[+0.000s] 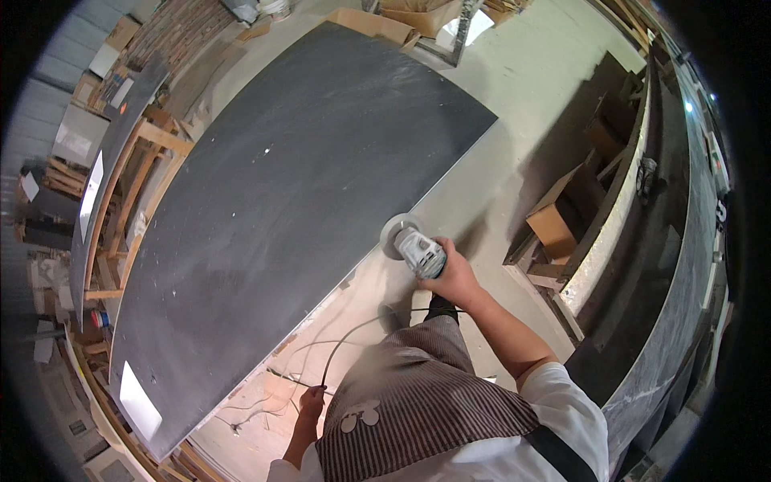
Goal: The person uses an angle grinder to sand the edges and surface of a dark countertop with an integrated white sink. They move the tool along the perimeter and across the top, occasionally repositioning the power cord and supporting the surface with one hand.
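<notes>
My right hand (455, 275) is wrapped round the body of a dusty angle grinder (422, 254). The grinder's pale round disc (393, 230) is at the right-hand edge of a large dark grey panel (281, 177); whether it touches the edge I cannot tell. Lower down, my left hand (312, 399) is closed on a dark power cord (324, 376), which curves up and across in front of my striped apron. A white sheet (139, 402) lies on the panel's near left corner.
On the right stands a long workbench (658, 265) with a cardboard box (554, 213) beneath it. Wooden frames (132, 201) lean along the left. More cardboard (373, 26) sits beyond the panel. Loose cables (253, 412) trail over the pale floor (530, 104).
</notes>
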Demonstrator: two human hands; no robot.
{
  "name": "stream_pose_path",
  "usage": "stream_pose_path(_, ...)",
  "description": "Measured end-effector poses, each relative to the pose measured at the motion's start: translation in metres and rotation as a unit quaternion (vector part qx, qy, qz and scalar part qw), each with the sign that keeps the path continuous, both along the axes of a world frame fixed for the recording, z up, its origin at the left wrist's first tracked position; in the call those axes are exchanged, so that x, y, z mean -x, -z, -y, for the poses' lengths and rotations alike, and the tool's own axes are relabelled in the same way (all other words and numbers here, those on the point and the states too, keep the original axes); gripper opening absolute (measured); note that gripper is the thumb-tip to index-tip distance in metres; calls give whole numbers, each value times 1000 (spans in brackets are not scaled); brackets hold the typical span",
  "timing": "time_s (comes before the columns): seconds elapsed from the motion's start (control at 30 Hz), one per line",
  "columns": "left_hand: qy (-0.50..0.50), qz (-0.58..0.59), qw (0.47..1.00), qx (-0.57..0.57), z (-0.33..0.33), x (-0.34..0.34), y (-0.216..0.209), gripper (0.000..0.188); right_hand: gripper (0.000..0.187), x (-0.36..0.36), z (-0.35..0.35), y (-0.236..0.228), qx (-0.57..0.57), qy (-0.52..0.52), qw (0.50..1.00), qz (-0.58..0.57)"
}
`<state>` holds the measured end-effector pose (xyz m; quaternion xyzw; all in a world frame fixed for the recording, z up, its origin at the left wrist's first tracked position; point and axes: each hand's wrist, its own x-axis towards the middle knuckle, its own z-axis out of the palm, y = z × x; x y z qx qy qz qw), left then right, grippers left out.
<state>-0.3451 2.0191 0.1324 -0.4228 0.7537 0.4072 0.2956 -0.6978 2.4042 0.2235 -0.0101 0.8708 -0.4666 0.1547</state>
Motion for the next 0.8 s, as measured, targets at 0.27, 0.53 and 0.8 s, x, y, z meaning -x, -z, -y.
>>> stream_pose_path(0.27,36,43,998,-4,-16,42,-9,24,81,62,-63,5,23,121,992,15)
stream_pose_path(0.53,21,-1,999,-31,-42,83,-15,26,83,123,-115,6,15,230,973,14)
stream_pose_path(0.8,72,16,997,-16,-36,87,7,31,84,186,-171,4,-9,308,951,16)
